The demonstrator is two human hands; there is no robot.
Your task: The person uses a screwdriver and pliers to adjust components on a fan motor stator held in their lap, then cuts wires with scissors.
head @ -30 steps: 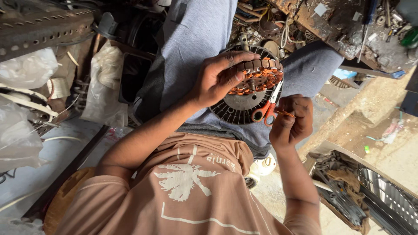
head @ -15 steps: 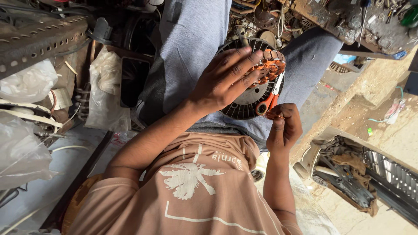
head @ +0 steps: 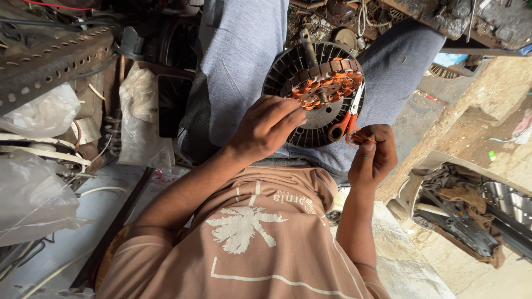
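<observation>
Here, step: snipping copper windings [head: 324,88] off motor stator [head: 310,94].
Left hand [head: 266,127]: fingers curled, steadying stator.
Right hand [head: 374,152]: gripping orange-handled cutters [head: 346,119].
Next: a careful cut at the coil, probably.

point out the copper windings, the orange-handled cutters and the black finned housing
copper windings [head: 324,87], head view, on the ring of coils
orange-handled cutters [head: 339,130], head view, on an orange handle loop
black finned housing [head: 282,72], head view, on the left fins
</observation>
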